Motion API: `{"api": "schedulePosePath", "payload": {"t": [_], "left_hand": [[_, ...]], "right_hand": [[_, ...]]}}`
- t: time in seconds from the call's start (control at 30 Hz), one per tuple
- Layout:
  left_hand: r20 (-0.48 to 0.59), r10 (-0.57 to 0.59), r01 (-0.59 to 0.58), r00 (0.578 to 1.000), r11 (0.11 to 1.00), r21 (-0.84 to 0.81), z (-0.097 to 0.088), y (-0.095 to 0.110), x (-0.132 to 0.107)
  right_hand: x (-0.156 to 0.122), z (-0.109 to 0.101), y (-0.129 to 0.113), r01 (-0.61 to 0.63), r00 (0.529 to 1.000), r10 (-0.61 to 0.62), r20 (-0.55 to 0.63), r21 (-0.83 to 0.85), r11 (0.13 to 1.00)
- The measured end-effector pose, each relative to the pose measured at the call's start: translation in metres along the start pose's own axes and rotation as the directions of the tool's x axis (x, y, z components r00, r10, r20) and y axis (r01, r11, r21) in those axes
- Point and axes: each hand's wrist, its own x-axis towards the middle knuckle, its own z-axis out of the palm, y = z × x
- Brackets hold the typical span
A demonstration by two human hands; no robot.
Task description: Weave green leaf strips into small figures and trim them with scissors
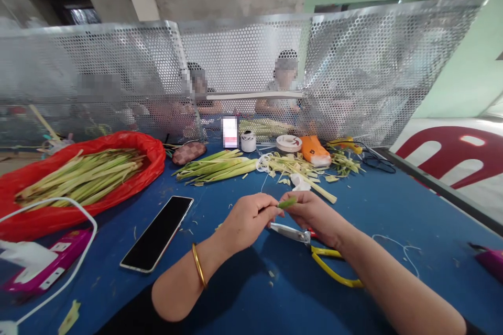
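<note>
Both my hands meet over the blue table (393, 209), pinching a small green leaf piece (287, 202) between their fingertips. My left hand (247, 220), with a gold bangle on the wrist, is closed on the piece's left end. My right hand (314, 214) is closed on its right end. Yellow-handled scissors (314, 251) lie on the table just under my right wrist, blades pointing left. A thin white thread (396, 243) lies to the right of my right forearm.
A red bag (153, 152) holds green leaf strips at left. A black phone (157, 233) lies near my left arm. Green stalks (216, 165), cut scraps (298, 167), a tape roll (288, 143) and an orange object (314, 151) sit ahead. A perforated metal screen (251, 63) has people behind it.
</note>
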Motion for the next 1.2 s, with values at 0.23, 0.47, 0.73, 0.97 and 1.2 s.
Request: {"api": "schedulePosePath", "payload": {"t": [0.23,0.47,0.73,0.97,1.2], "left_hand": [[-0.165,-0.062,0.067,0.984,0.998,0.021,-0.001,-0.006,0.001],[-0.221,-0.134,0.115,0.966,0.989,-0.096,0.002,-0.016,0.004],[-0.194,-0.006,0.062,0.981,0.957,0.285,0.003,-0.014,-0.001],[0.112,-0.061,0.052,0.992,0.996,0.075,-0.003,-0.003,-0.001],[0.093,-0.129,0.15,0.987,0.949,-0.276,-0.004,0.0,0.001]], "right_hand": [[-0.006,0.021,0.011,0.334,0.834,-0.527,-0.165,-0.609,0.719],[-0.014,0.027,0.015,0.331,0.75,-0.654,0.096,-0.911,0.246],[-0.02,0.021,0.006,0.357,0.704,-0.686,0.186,-0.927,0.115],[-0.008,-0.003,-0.008,0.345,0.887,-0.457,-0.063,-0.566,0.748],[0.002,0.0,0.0,0.006,0.999,-0.007,-0.035,-0.032,0.999]]}}
